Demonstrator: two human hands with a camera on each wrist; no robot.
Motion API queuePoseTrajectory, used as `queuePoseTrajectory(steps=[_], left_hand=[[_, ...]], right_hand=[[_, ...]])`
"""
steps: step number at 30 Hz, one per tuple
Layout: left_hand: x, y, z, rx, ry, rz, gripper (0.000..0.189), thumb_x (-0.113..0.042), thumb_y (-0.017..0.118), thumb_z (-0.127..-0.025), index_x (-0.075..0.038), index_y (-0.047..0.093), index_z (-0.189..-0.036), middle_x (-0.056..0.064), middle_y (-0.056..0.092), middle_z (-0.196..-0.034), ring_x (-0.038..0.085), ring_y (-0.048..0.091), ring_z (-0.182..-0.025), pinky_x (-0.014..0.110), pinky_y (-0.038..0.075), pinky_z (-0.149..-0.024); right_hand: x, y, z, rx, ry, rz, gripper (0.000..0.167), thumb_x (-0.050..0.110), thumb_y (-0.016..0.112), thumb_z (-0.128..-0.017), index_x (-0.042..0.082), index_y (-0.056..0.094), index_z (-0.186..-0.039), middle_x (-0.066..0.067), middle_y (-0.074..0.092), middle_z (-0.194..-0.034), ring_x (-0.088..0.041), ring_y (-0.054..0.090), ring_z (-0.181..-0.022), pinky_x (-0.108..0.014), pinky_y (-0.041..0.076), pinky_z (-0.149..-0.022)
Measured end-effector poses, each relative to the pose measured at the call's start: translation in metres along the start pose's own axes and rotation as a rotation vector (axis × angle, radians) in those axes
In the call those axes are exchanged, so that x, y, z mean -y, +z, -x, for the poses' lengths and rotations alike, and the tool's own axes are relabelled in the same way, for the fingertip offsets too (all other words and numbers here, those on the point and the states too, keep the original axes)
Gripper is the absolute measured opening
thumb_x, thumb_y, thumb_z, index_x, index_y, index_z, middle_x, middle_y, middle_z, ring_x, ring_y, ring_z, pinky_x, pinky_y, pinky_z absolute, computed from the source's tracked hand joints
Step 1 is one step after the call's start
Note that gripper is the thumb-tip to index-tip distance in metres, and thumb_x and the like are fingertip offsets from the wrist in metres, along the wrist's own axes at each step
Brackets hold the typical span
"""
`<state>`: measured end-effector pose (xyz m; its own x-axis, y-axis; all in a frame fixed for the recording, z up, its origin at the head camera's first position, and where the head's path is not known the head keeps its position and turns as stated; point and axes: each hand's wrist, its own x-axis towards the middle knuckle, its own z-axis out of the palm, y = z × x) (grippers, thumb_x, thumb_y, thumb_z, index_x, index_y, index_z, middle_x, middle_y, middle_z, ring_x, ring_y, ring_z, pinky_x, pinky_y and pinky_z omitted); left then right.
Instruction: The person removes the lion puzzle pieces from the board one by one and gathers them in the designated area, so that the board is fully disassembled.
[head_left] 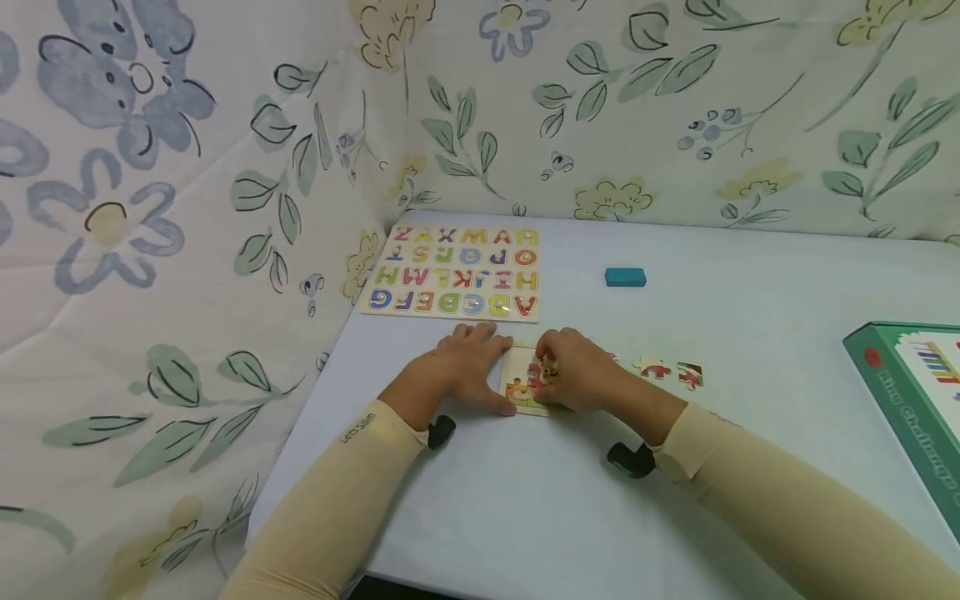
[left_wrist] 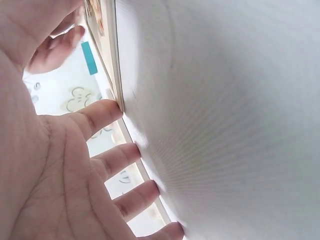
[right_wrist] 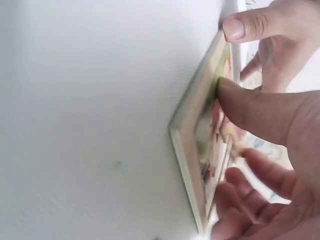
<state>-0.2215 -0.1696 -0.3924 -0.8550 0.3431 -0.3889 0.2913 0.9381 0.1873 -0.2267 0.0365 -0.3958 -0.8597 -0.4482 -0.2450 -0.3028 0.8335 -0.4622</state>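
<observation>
A small wooden jigsaw board with a pale frame and a partly filled picture lies between the hands. My left hand rests at its left side, fingers spread and fairly straight. The left thumb touches the board's near corner, as the right wrist view shows. Over the board, my right hand pinches a small jigsaw piece, mostly hidden by the fingers. The right thumb lies against the picture. To the right lie loose jigsaw pieces, one with red and one darker; another is partly behind the right hand.
Behind the left hand lies a wooden alphabet board with colourful letters. A blue block sits farther back, right of it. At the right edge is a green box. Floral cloth hangs behind and at the left.
</observation>
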Motion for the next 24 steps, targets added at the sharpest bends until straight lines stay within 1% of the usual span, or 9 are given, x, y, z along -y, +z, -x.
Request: queuePoseTrajectory(steps=[2,5,7,9,11,13,15,19,24], left_hand=[[0.000,0.000,0.000,-0.001,-0.003,0.005,0.107,-0.069,0.078,-0.075,-0.028,0.030,-0.162,0.007,0.016,-0.171,0.037,0.019,-0.153,0.058,0.027,-0.121],[-0.001,-0.001,0.001,0.003,-0.008,0.007,0.107,-0.069,0.078,-0.075,-0.029,0.030,-0.162,0.006,0.016,-0.171,0.037,0.020,-0.153,0.058,0.027,-0.121],[-0.001,-0.001,0.001,0.005,-0.010,0.011,0.107,-0.069,0.079,-0.075,-0.029,0.030,-0.162,0.006,0.016,-0.171,0.037,0.020,-0.153,0.058,0.027,-0.121],[-0.001,-0.001,0.002,0.007,-0.013,0.011,0.107,-0.069,0.078,-0.075,-0.029,0.029,-0.162,0.006,0.015,-0.171,0.037,0.019,-0.153,0.059,0.027,-0.121],[-0.002,-0.002,0.003,0.006,-0.014,0.013,0.107,-0.069,0.078,-0.075,-0.029,0.030,-0.162,0.006,0.016,-0.171,0.037,0.019,-0.153,0.058,0.027,-0.121],[-0.003,-0.002,0.003,0.006,-0.013,0.015,0.107,-0.069,0.078,-0.075,-0.029,0.030,-0.162,0.006,0.015,-0.171,0.037,0.019,-0.153,0.059,0.027,-0.121],[-0.003,-0.002,0.003,0.005,-0.009,0.014,0.108,-0.069,0.078,-0.075,-0.028,0.029,-0.162,0.006,0.015,-0.171,0.037,0.018,-0.153,0.058,0.027,-0.121],[-0.003,-0.001,0.002,0.002,-0.001,0.011,0.108,-0.069,0.078,-0.075,-0.028,0.029,-0.162,0.007,0.014,-0.171,0.038,0.018,-0.154,0.058,0.026,-0.121],[-0.001,-0.001,0.002,0.000,-0.001,0.016,0.108,-0.069,0.079,-0.075,-0.027,0.030,-0.162,0.007,0.015,-0.171,0.038,0.018,-0.154,0.058,0.026,-0.121]], right_hand=[[0.000,0.001,0.001,-0.036,-0.008,-0.047,0.047,0.027,0.089,-0.082,0.016,0.057,-0.114,-0.004,0.059,-0.110,-0.022,0.055,-0.100,-0.038,0.053,-0.092],[-0.001,0.000,0.004,-0.077,-0.035,-0.124,0.035,0.021,0.085,-0.085,0.016,0.058,-0.106,-0.002,0.063,-0.100,-0.021,0.057,-0.092,-0.034,0.053,-0.084],[-0.002,-0.003,0.007,-0.088,-0.052,-0.172,0.026,0.017,0.082,-0.089,0.016,0.060,-0.103,-0.001,0.064,-0.095,-0.020,0.058,-0.088,-0.031,0.053,-0.079],[-0.004,-0.008,0.009,-0.095,-0.063,-0.214,0.020,0.016,0.079,-0.091,0.016,0.061,-0.100,0.000,0.066,-0.092,-0.020,0.059,-0.086,-0.030,0.053,-0.077],[-0.008,-0.015,0.013,-0.109,-0.062,-0.238,0.017,0.016,0.078,-0.092,0.016,0.063,-0.100,0.000,0.066,-0.092,-0.019,0.060,-0.086,-0.029,0.053,-0.077],[-0.013,-0.022,0.018,-0.127,-0.056,-0.249,0.016,0.016,0.077,-0.093,0.015,0.063,-0.101,-0.001,0.067,-0.094,-0.019,0.061,-0.087,-0.030,0.054,-0.076],[-0.020,-0.030,0.024,-0.148,-0.045,-0.248,0.016,0.016,0.076,-0.094,0.014,0.063,-0.102,-0.003,0.067,-0.096,-0.020,0.062,-0.087,-0.030,0.055,-0.073],[-0.041,-0.044,0.041,-0.182,-0.016,-0.227,0.017,0.016,0.077,-0.093,0.012,0.064,-0.103,-0.005,0.066,-0.097,-0.022,0.064,-0.090,-0.030,0.055,-0.071],[-0.072,-0.054,0.061,-0.174,0.049,-0.219,0.019,0.017,0.078,-0.092,0.012,0.065,-0.104,-0.007,0.065,-0.100,-0.024,0.067,-0.095,-0.031,0.055,-0.074]])
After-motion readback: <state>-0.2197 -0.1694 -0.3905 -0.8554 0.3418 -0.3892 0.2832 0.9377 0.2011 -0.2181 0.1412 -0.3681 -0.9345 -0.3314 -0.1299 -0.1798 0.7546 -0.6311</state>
